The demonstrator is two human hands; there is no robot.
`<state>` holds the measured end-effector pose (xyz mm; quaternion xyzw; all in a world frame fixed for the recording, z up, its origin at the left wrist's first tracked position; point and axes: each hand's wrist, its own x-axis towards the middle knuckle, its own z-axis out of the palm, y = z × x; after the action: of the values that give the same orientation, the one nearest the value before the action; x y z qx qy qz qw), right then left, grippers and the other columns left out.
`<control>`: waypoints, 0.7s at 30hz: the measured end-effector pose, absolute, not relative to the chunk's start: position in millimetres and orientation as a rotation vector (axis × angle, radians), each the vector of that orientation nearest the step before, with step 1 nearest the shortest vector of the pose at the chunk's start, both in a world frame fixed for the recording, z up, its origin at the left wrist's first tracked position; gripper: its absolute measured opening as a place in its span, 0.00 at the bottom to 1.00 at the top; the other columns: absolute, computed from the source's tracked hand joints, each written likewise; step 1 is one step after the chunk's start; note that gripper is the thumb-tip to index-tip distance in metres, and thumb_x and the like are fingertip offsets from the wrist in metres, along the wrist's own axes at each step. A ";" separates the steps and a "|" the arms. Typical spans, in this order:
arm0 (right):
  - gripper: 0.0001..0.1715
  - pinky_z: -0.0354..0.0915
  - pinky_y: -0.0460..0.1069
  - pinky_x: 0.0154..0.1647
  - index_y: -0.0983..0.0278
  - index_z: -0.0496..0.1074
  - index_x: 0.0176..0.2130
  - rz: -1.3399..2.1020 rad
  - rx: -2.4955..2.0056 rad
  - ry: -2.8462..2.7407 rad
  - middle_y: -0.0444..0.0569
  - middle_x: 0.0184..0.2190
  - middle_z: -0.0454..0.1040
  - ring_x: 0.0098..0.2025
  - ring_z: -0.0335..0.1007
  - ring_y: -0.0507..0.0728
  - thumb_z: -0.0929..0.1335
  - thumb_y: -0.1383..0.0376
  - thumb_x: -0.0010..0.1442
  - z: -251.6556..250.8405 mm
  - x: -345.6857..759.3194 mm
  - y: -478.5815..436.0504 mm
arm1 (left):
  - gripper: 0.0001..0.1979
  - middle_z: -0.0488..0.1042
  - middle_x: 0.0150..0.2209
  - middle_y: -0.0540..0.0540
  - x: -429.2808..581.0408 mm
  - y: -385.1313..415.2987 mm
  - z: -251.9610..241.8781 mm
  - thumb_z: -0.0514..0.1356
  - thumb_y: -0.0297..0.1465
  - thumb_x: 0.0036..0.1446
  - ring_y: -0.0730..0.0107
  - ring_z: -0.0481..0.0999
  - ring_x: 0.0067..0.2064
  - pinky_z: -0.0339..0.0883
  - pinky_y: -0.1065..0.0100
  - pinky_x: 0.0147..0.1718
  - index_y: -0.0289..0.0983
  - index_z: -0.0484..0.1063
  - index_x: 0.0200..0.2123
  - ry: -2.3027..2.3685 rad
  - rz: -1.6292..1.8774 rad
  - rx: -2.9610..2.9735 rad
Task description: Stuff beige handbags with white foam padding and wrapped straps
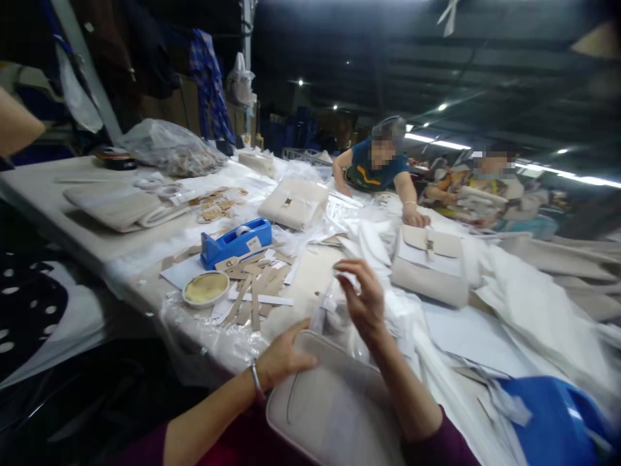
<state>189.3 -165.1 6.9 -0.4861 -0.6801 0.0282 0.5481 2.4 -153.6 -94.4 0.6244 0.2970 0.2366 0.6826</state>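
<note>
A cream handbag [330, 401] lies against my lap at the table's near edge, partly wrapped in clear plastic. My left hand [284, 359] rests on its upper left corner, thumb over the top. My right hand [361, 298] is raised above the bag, fingers pinching a small clear plastic piece [339, 291]. A second cream handbag [429, 265] with a metal clasp lies just beyond my right hand.
A blue tape dispenser [236, 241], a round tin of paste [206, 288] and several tan card strips [255, 291] lie to the left. Another bag [294, 202] sits farther back. Two people work across the table [58, 207]. A blue bin [557, 421] stands at right.
</note>
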 end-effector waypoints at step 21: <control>0.32 0.65 0.57 0.47 0.66 0.76 0.39 0.942 -1.862 -0.774 0.54 0.39 0.78 0.46 0.72 0.67 0.69 0.43 0.46 -40.0 245.1 -377.9 | 0.27 0.77 0.32 0.47 14.5 -156.1 -57.5 0.65 0.32 0.32 0.61 0.75 0.34 0.69 0.65 0.34 0.32 0.71 0.42 0.780 0.305 1.333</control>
<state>245.1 -377.9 -40.0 -0.7505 -0.3118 0.3796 0.4421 14.5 -156.1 -57.5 0.5997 0.3511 0.1371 0.7059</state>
